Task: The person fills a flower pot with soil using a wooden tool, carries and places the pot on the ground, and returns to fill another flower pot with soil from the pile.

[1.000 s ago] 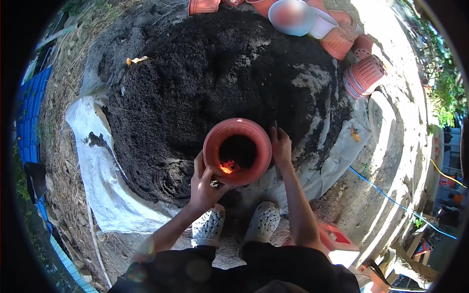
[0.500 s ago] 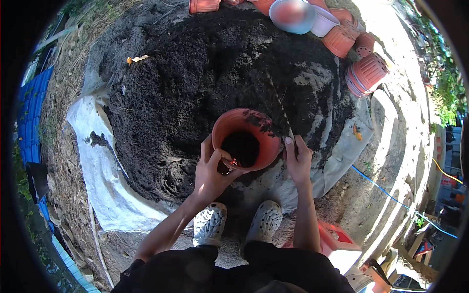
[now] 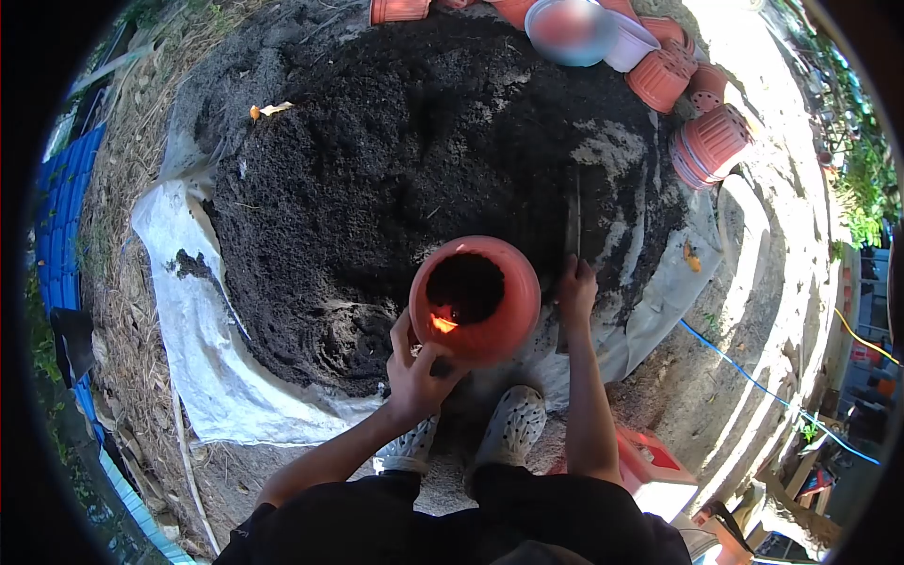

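Note:
My left hand (image 3: 422, 375) grips the near left rim of a reddish-brown plastic plant pot (image 3: 513, 315). Dark soil (image 3: 466, 287) lies inside it, with a bright patch of sunlight on the inner wall. To the right of the pot, my right hand (image 3: 576, 287) is closed around a long, thin tool (image 3: 576, 212) seen nearly edge-on, pointing away from me over the soil; its exact kind I cannot tell. Both hands are above the near side of a wide heap of dark soil (image 3: 330, 179).
The heap rests on a pale sheet (image 3: 226, 377). Stacked plant pots (image 3: 711, 141) and a light-coloured basin (image 3: 570, 33) line the far right edge. A red stool-like object (image 3: 650, 461) is by my right leg. A blue hose (image 3: 744, 372) crosses the ground at right.
The pot has tilted, with its soil shifted toward the far side. My right hand has moved slightly right, away from the rim, and the tool now points straighter ahead.

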Motion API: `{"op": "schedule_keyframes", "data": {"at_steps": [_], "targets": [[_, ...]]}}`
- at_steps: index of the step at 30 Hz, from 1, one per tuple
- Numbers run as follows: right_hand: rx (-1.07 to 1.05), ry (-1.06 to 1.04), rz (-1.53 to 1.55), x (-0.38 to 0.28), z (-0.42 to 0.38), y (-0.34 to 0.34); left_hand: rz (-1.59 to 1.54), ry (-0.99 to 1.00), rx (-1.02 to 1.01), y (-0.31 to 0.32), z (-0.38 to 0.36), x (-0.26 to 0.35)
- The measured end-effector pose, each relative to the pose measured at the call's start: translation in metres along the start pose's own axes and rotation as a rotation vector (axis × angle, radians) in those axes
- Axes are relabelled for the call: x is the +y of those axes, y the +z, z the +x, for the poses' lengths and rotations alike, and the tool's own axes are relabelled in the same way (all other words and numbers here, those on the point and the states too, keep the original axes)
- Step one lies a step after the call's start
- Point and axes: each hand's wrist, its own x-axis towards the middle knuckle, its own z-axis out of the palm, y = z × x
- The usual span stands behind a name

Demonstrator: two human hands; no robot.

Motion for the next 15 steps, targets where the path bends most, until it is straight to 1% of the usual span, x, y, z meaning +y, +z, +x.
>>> {"op": "schedule_keyframes", "data": {"at_steps": [2, 3, 4, 5, 6, 8, 9, 11, 12, 14, 15], "targets": [[-0.244, -0.047, 0.061, -0.027, -0.016, 0.005, 0.062, 0.028, 0.005, -0.007, -0.003, -0.002], [-0.244, -0.047, 0.063, -0.044, -0.025, 0.005, 0.119, 0.056, 0.006, -0.011, -0.004, -0.003], [-0.298, -0.068, 0.108, -0.062, -0.034, 0.002, 0.119, 0.056, 0.006, -0.013, -0.004, -0.005], [-0.351, -0.089, 0.153, -0.07, -0.037, -0.001, 0.109, 0.045, -0.008, -0.014, -0.003, -0.008], [-0.35, -0.089, 0.153, -0.069, -0.036, -0.003, 0.1, 0.033, -0.024, -0.015, -0.001, -0.009], [-0.573, 0.143, 0.407, -0.065, -0.033, -0.007, 0.099, 0.037, -0.025, -0.013, 0.004, -0.008], [-0.573, 0.146, 0.41, -0.067, -0.033, -0.012, 0.095, 0.038, -0.027, -0.012, 0.008, -0.006], [-0.66, 0.119, 0.529, -0.071, -0.033, -0.025, 0.08, 0.004, -0.014, -0.011, 0.018, 0.0], [-0.662, 0.118, 0.528, -0.078, -0.035, -0.032, 0.065, -0.036, 0.004, -0.011, 0.024, 0.004], [-0.64, 0.034, 0.483, -0.091, -0.043, -0.047, -0.015, -0.09, 0.034, -0.011, 0.034, 0.006], [-0.642, 0.035, 0.482, -0.096, -0.047, -0.055, -0.006, -0.108, 0.023, -0.013, 0.039, 0.007]]}}
